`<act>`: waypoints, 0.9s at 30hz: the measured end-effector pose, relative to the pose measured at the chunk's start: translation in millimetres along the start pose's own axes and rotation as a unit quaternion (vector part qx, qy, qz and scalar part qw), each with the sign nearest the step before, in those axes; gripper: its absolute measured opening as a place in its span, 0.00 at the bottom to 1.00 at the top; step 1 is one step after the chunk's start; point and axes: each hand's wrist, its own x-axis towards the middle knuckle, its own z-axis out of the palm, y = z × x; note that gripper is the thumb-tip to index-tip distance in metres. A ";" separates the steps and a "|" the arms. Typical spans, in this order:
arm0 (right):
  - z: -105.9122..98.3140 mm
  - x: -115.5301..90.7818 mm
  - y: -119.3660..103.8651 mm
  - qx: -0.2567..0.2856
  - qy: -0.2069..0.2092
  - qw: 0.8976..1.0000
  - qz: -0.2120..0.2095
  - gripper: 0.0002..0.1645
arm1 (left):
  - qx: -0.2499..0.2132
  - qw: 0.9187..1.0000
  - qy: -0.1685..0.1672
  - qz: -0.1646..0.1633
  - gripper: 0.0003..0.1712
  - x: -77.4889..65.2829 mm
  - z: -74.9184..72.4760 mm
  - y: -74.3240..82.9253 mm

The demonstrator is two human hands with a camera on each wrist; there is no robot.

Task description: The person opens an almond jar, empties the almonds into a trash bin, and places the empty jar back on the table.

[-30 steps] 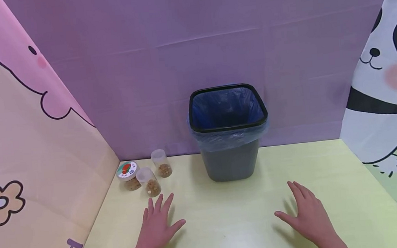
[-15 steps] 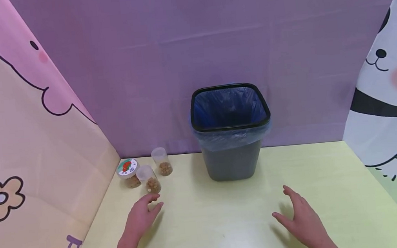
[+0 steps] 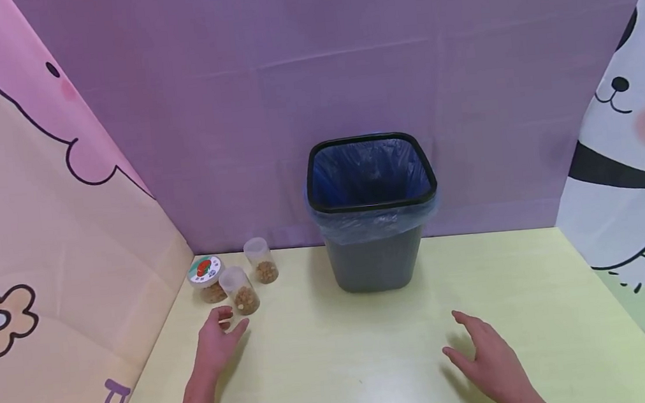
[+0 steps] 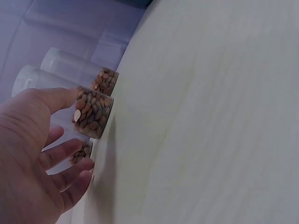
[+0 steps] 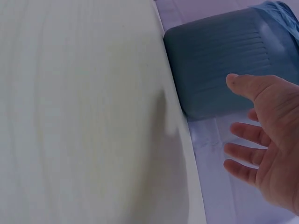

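Observation:
My left hand (image 3: 215,347) is just in front of a clear plastic jar (image 3: 243,298) part filled with brown almond-like nuts. In the left wrist view the thumb overlaps this jar (image 4: 93,112), and the fingers are loosely bent with space between them and the thumb. Behind it stands a similar jar (image 3: 265,269) with nuts in its bottom. To the left is a third jar (image 3: 213,292), whose white lid bears a red and green label. My right hand (image 3: 495,365) hovers over the right side of the table, thumb apart from relaxed fingers, holding nothing.
A grey bin (image 3: 376,261) with a black rim and blue liner bag stands at the back middle of the pale table (image 3: 359,352). Purple cloth (image 3: 233,107) hangs behind it. Printed panels flank the table on both sides.
My left hand has moved left and forward toward the nearest jar, its spread fingers bending. My right hand's fingers have relaxed and drawn back a little. The jars and bin stay put.

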 end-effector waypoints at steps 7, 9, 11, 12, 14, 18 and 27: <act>10.9 -1.3 -5.5 0.000 -0.009 1.000 -0.009 0.34 | 0.027 1.000 -0.002 0.009 0.41 15.4 -2.6 -1.6; 14.0 -0.8 -8.2 0.003 -0.010 1.000 -0.010 0.32 | 0.035 0.999 -0.006 0.018 0.42 19.6 -2.3 -0.8; 17.2 -0.2 -10.9 0.006 -0.010 1.000 -0.014 0.30 | 0.047 0.999 -0.004 0.027 0.42 23.3 -1.1 -1.0; 18.9 0.2 -12.1 0.008 -0.011 1.000 -0.016 0.29 | 0.053 0.998 0.000 0.031 0.42 25.0 -0.3 -1.4; 22.2 0.8 -14.2 0.007 -0.013 1.000 -0.021 0.29 | 0.073 0.996 0.010 0.041 0.42 28.4 1.5 -2.8; 26.4 0.6 -18.1 0.007 -0.016 0.999 -0.027 0.28 | 0.102 0.993 0.030 0.045 0.43 32.8 5.7 -2.8; 26.0 -2.8 -26.0 0.004 -0.005 0.999 -0.039 0.24 | 0.152 0.988 0.034 0.005 0.50 38.0 13.6 2.1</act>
